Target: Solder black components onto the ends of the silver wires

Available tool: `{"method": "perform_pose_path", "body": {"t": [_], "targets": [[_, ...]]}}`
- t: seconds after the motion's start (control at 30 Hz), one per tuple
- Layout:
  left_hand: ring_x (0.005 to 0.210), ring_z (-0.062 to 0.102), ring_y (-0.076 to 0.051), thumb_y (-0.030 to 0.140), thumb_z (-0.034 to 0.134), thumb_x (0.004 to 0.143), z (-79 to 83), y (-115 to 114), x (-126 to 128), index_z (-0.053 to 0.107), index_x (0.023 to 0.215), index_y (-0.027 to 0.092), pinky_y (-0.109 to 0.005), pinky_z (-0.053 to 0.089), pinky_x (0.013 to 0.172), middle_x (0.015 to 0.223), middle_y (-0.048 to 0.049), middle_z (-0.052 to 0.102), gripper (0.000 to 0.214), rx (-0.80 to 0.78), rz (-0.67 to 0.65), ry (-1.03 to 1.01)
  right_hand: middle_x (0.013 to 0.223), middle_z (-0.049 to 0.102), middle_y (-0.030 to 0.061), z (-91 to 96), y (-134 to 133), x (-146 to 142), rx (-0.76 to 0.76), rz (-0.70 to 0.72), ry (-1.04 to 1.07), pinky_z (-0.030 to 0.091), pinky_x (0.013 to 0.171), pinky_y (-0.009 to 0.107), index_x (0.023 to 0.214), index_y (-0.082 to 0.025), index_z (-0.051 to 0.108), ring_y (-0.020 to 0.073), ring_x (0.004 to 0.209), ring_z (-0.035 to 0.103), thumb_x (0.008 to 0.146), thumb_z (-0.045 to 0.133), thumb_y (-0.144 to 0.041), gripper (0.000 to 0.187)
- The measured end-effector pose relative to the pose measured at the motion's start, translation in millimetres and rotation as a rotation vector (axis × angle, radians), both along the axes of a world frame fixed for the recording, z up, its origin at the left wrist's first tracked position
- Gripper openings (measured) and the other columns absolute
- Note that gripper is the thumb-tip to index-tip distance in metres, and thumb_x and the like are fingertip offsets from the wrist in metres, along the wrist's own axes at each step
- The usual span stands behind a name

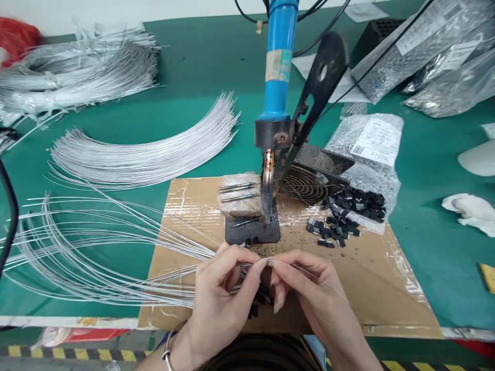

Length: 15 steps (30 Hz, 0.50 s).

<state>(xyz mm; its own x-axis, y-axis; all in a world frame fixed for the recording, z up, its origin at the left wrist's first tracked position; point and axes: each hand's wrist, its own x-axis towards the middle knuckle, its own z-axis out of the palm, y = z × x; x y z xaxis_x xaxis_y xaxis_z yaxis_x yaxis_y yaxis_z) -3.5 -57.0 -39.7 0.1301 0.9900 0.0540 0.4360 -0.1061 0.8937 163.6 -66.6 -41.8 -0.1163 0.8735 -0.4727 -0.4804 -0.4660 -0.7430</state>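
My left hand (228,288) is closed in a pinch, its thumb and forefinger meeting those of my right hand (309,286). A thin wire (328,284) trails out to the right from my right fingers. The small spot where the fingertips meet is mostly covered. Loose grey wires (170,239) fan in from the left and pass behind my left hand. Below the fingers, a few black connectors (253,310) show in part. Just beyond stands a hot air gun (279,67) with a blue handle, nozzle down over a black plate (253,234).
Cardboard (382,288) covers the front of the green table. A block with metal rods (240,203) sits left of the nozzle. Right of it are a fan (305,183), a pile of black connectors (356,206) and plastic bags (377,141). A wire bundle (150,157) lies back left.
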Motion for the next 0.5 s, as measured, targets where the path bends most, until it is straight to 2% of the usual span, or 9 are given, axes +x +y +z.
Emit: {"method": "perform_pose_path", "body": {"t": [0.2,0.37,0.5], "targets": [[0.052,0.038,-0.011,0.020,0.067,0.097,-2.2,-2.6,2.0,0.071,0.084,0.021,-0.023,0.033,0.046,0.059,0.0034,0.054,0.013,-0.002,0.030,-0.008,0.066,0.070,-0.0010,-2.4,-4.5,-11.2,-0.016,-0.106,0.054,0.055,0.053,0.019,0.080,-0.018,0.082,0.0080,0.049,0.062,0.083,0.086,-0.037,0.020],[0.051,0.041,-0.011,0.022,0.068,0.097,-6.4,-5.6,3.6,0.071,0.086,0.021,-0.023,0.034,0.047,0.061,0.0021,0.059,0.012,-0.025,0.071,-0.013,0.068,0.071,-0.0006,-13.4,-11.4,-22.9,0.025,-0.199,0.137,0.058,0.051,0.019,0.082,-0.019,0.084,0.0082,0.049,0.062,0.086,0.084,-0.033,0.014],[0.053,0.053,-0.011,0.024,0.069,0.096,-7.4,-5.3,4.1,0.072,0.088,0.020,-0.023,0.042,0.050,0.067,0.0000,0.067,0.010,-0.045,0.084,-0.042,0.070,0.073,0.0005,-19.5,-12.5,-25.7,0.043,-0.201,0.127,0.058,0.053,0.020,0.085,-0.020,0.084,0.0091,0.051,0.065,0.088,0.082,-0.033,0.013]]}}
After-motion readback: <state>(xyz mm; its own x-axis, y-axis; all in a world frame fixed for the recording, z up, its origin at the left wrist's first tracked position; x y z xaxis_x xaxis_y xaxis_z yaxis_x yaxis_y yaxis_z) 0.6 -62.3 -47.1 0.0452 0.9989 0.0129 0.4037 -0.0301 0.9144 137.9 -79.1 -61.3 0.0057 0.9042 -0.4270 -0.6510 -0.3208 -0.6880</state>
